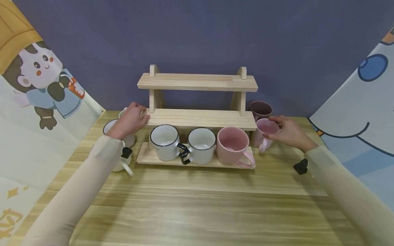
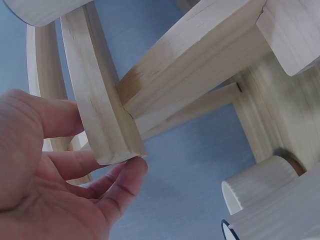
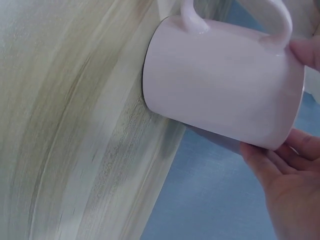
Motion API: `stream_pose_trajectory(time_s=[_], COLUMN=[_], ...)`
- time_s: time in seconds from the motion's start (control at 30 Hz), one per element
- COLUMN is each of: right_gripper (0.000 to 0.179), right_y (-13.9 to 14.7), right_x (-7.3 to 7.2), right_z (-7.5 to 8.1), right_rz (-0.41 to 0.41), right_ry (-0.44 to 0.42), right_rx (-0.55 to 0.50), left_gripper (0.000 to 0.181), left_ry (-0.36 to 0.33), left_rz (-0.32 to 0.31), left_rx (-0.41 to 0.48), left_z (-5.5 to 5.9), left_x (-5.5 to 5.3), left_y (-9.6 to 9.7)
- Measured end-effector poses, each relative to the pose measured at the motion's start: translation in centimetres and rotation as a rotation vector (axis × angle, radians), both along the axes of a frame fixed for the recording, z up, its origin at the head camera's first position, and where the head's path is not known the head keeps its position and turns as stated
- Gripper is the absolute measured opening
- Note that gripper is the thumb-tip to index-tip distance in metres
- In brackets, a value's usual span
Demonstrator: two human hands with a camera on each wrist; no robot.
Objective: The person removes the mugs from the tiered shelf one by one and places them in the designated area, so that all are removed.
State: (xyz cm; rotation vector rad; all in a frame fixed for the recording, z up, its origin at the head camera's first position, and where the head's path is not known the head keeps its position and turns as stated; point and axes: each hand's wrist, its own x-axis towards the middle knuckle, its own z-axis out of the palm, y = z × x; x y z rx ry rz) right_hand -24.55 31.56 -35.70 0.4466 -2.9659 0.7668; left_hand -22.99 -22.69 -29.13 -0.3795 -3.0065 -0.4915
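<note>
Sleeves [image 1: 81,186], pale pink mug [image 3: 220,85] within right grip [image 1: 289,132]

Table [image 1: 197,205]: pale wood grain, streaky, running roughly crosswise. Directly behind table: plain backdrop [image 1: 197,34], dark slate blue from the head view, lighter blue in both wrist views. Left of table: white printed panel [image 1: 30,147], slanting; cartoon figure [image 1: 40,68] on it, yellow-orange hat [image 1: 15,27], blue clothing, red-orange drink [image 1: 75,88] with straw. Lower along table's left side: orange star [image 1: 12,192], orange lettering [image 1: 10,220], partly cut off. Right of table: second pale panel [image 1: 347,112], big blue oval [image 1: 373,67], dark curved line [image 1: 344,137] below it.
</note>
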Motion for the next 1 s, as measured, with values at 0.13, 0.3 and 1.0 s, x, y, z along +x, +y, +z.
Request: stream_pose_trajectory(time_s=[0.13, 0.3, 1.0], right_gripper=[0.083, 0.084, 0.068], right_y=[0.2, 0.2, -0.8], right_x=[0.1, 0.2, 2.8], right_z=[0.0, 0.2, 4.1], right_rz=[0.006, 0.008, 0.077], right_ry=[-0.002, -0.011, 0.101], right_rx=[-0.021, -0.023, -0.051], left_gripper=[0.041, 0.040, 0.042], left_ry=[0.007, 0.007, -0.019], left_rz=[-0.008, -0.011, 0.010], left_rx=[-0.002, -0.008, -0.001], left_z=[0.1, 0.1, 0.1], left_x=[0.1, 0.2, 0.2], left_y=[0.0, 0.0, 0.2])
